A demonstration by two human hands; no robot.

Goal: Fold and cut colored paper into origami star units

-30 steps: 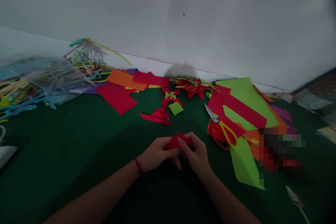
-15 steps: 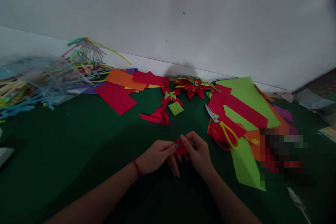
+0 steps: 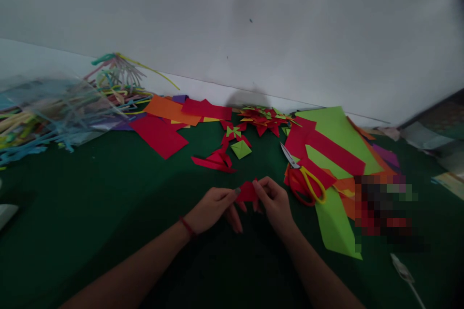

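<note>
My left hand (image 3: 213,207) and my right hand (image 3: 274,203) meet over the dark green table (image 3: 90,212), low in the middle of the view. Between their fingertips they pinch a small folded red paper piece (image 3: 247,191). Both hands are closed on it, the left from the left side, the right from the right. A red cord circles my left wrist (image 3: 187,227). Just right of my right hand lie scissors (image 3: 306,181) with yellow and red handles.
Red, orange and lime green paper sheets (image 3: 333,147) lie at the back and right. Folded red and green paper pieces (image 3: 264,120) sit near the wall. A pile of coloured strips and clear plastic (image 3: 54,111) fills the far left.
My hands have shifted a little away from me and turned the red piece; its flat face now shows between the fingertips. Everything else on the table stays put.
</note>
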